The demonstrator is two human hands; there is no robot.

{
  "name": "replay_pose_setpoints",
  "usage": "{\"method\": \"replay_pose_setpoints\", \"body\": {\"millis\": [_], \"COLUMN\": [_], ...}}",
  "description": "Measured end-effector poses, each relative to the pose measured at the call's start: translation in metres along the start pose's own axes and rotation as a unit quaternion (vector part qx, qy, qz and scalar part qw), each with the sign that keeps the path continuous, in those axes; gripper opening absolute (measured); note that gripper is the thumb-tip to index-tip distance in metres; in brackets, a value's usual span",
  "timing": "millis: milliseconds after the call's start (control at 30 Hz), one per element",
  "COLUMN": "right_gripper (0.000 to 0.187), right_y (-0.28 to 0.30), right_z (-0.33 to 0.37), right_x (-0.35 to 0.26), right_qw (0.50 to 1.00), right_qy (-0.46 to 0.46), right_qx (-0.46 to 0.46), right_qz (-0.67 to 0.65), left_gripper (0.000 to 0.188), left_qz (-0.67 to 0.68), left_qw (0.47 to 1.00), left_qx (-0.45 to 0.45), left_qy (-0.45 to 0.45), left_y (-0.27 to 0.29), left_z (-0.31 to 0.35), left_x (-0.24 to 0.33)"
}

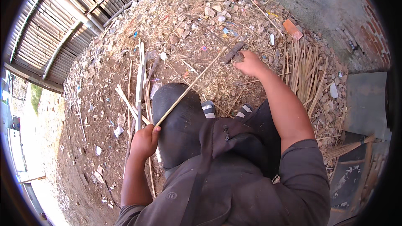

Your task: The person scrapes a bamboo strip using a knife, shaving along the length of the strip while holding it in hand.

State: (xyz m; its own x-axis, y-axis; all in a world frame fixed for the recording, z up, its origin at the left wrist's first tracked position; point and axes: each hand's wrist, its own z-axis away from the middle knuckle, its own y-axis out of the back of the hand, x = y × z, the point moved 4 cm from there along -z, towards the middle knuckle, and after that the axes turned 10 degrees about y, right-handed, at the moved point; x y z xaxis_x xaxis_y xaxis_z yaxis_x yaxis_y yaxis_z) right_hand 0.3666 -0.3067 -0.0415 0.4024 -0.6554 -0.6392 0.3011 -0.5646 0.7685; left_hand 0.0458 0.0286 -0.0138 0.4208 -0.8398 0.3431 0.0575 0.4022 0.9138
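My left hand [145, 141] is closed around the near end of a long, thin bamboo strip [190, 87]. The strip slants up and away to the right, passing over my left knee. Out ahead on the right, my right hand [250, 64] is closed on a short, dark tool with a ridged, bar-like part [234, 52]; its exact kind is unclear. That ridged part lies right beside the far part of the strip, and I cannot tell if they touch. Several pale split bamboo pieces [139, 86] lie on the ground beyond my left hand.
A bundle of split bamboo strips [303, 65] lies to the right, with a brick [292, 29] at its far end. Stones and litter cover the ground [188, 21]. A bamboo fence [46, 29] stands far left. Grey sheets [366, 104] and a straw broom [349, 147] are at right.
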Motion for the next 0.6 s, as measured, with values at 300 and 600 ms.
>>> {"method": "replay_pose_setpoints", "body": {"millis": [300,600], "right_gripper": [0.044,0.038], "right_y": [0.026,0.048], "right_z": [0.017,0.032], "right_x": [-0.044,-0.079], "right_qw": [0.994,0.966], "right_qy": [0.046,0.062], "right_qx": [0.001,-0.034], "right_qz": [0.101,0.248], "left_gripper": [0.05,0.059], "left_qz": [0.053,0.142], "left_qw": [0.996,0.981], "left_qx": [-0.067,-0.13], "left_qy": [0.013,0.03], "left_y": [0.012,0.0], "left_z": [0.002,-0.002], "left_x": [0.004,-0.015]}}
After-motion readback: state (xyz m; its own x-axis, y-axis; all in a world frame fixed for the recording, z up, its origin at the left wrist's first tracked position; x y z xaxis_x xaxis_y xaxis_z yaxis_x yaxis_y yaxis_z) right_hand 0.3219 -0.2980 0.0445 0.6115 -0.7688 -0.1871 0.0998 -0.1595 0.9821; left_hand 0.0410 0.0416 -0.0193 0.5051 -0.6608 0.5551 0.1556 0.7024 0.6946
